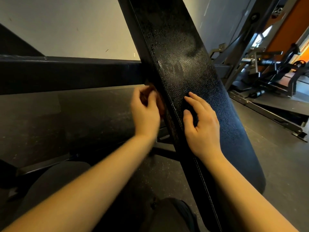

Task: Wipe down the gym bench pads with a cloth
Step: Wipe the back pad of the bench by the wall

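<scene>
Seemingly midway: left hand [145,113] grips a cloth [160,104] beside the pad [175,47], right hand [202,124] rests flat, fingers relaxed; smears show above.

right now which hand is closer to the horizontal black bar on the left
Left. The left hand sits just below the bar's end, beside the bench pad's side edge. The right hand rests on the pad's top face, across the stitched seam, farther from the bar.

A gym: a black bench pad [175,64], speckled rubber floor [83,114], and metal exercise machines [267,71] beyond
</scene>
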`<state>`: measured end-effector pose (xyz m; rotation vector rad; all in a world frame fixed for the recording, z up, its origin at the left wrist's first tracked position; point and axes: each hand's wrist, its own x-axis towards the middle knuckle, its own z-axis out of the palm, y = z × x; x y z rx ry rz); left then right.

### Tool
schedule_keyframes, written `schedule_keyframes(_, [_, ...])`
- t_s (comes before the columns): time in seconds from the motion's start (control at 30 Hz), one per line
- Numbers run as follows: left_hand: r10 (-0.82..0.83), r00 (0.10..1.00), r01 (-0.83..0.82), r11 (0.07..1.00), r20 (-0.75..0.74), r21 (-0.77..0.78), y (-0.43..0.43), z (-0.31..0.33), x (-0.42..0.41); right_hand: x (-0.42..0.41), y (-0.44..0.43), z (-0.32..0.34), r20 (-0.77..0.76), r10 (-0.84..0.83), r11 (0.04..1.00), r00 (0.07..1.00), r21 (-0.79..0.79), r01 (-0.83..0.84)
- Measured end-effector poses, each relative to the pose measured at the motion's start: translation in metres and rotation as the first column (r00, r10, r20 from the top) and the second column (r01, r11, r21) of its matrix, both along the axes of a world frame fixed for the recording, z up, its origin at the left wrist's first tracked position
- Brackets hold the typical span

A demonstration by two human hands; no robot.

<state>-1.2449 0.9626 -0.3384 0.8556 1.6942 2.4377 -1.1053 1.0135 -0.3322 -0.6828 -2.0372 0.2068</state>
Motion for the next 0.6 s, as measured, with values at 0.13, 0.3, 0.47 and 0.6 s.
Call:
schedule_keyframes(0.13, [-0.241,0.969,0.245,0.965,0.056,-0.096,-0.059,-0.067,0.081,0.000,0.002,0.000,0.004,0.006,1.000,1.000,0.004,-0.006])
schedule_keyframes(0.3, [-0.064,0.991,0.058,0.996,-0.117,-0.062,-0.013,-0.008,0.007,0.000,0.003,-0.001,-0.006,0.027,1.000,1.000,0.006,-0.027])
schedule_keyframes(0.47, [0.014,0.992,-0.010,1.000,-0.129,0.027,0.004,0.011,-0.012,-0.001,0.005,-0.001,-0.019,0.034,0.999,0.999,0.019,-0.034])
schedule_keyframes(0.6, [-0.227,0.961,0.220,0.974,-0.160,-0.057,-0.049,-0.045,0.060,-0.001,0.006,-0.001,-0.011,0.025,1.000,1.000,0.011,-0.024])
